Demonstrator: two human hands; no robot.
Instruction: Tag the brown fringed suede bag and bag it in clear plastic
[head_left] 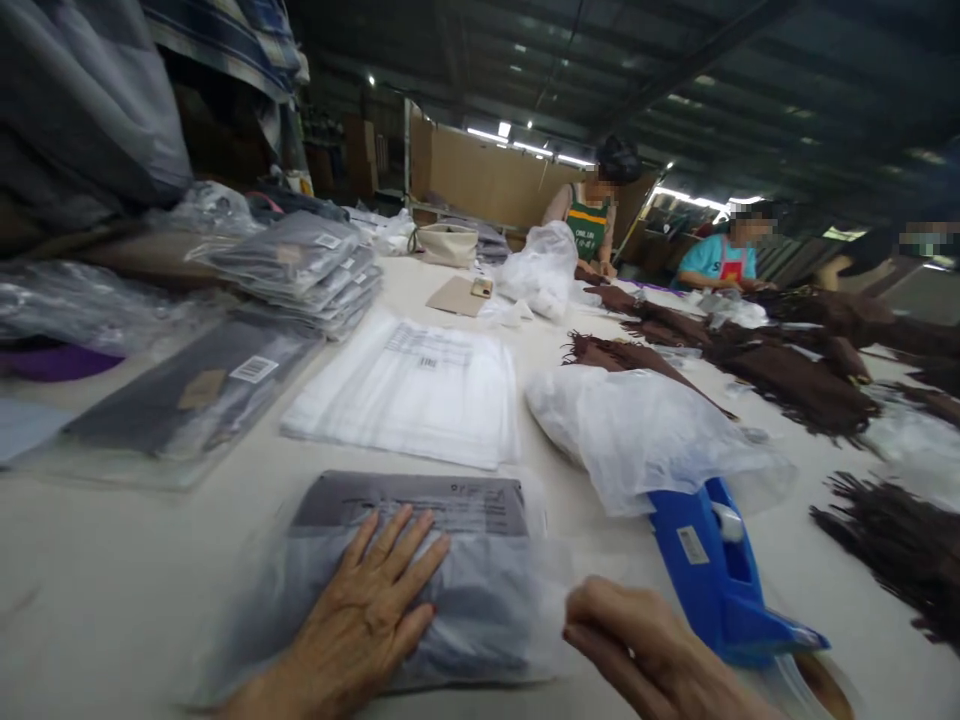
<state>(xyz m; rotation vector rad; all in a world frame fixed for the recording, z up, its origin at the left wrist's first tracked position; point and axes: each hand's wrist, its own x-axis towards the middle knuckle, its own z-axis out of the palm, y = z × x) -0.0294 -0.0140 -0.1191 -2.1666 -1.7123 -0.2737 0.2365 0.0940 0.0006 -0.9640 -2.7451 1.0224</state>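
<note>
My left hand [375, 605] lies flat with fingers spread on a clear plastic bag [480, 600] holding folded grey fabric. A darker printed band [450, 495] shows along the bag's far edge. Just right of the bag, my right hand [637, 640] is closed, thumb and fingers pinched together. Anything between those fingertips is hidden or too small to tell. Beyond that hand sits a blue plastic tape dispenser [712, 580] with a white label, partly covered by a crumpled plastic bag [630, 420].
White packs with a barcode [405, 400] lie ahead. A bagged grey pack [217, 385] and a stack of similar packs [300, 265] are at left. Dark brown fringed fabrics [787, 380] spread across the right. Co-workers [592, 220] stand at the far side.
</note>
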